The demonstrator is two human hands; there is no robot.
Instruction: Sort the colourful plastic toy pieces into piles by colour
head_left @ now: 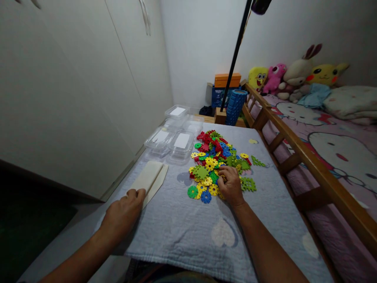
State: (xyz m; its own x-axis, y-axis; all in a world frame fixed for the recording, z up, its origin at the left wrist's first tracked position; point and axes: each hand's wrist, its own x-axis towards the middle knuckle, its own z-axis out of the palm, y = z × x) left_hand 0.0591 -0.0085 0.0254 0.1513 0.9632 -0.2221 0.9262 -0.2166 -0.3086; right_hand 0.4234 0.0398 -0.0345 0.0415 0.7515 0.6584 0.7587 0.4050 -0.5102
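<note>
My left hand [125, 212] is closed on the near end of a flat, cream-coloured folded packet [150, 177], which lies on the cloth; whether it is paper or fabric I cannot tell. At the right edge of a heap of interlocking plastic toy pieces [211, 163], my right hand [230, 184] has its fingers curled in a pinch around a yellow snowflake disc [223, 177], partly hidden by the fingers. The heap mixes notched yellow, green and blue discs with red and olive-green pieces. A blue disc [205, 197] and a green disc [192, 192] lie at its near edge.
Clear plastic boxes with white labels, one of them a lidded box [181, 140], stand behind the packet. A light blue cloth [182, 232] covers the table. A wooden bed rail [291, 157] borders the right side; a white cupboard [88, 86] stands left. Beyond is a blue foam roller [236, 107].
</note>
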